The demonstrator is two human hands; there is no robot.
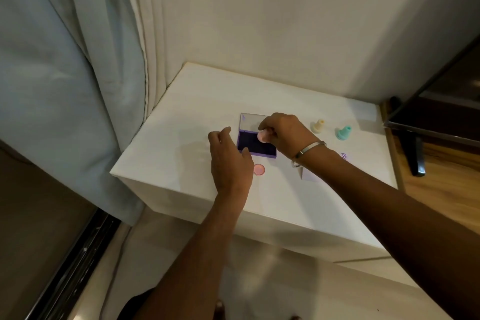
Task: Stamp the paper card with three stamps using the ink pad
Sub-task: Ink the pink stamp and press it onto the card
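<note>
A purple ink pad [255, 144] lies open on the white table [181, 138], its clear lid [252, 121] folded back. My right hand [285, 132] is shut on a pink stamp [262, 136], tilted just over the dark pad. My left hand [230, 158] rests at the pad's left front corner, fingers touching its edge. A round pink cap [259, 169] lies in front of the pad. The paper card [310, 175] lies under my right forearm, mostly hidden, with a purple print [343, 156] showing. A yellow stamp [318, 126] and a teal stamp [343, 132] stand to the right.
Curtains [78, 73] hang to the left of the table and a wall stands behind it. A dark screen on a stand [415, 153] sits on a wooden surface past the table's right edge.
</note>
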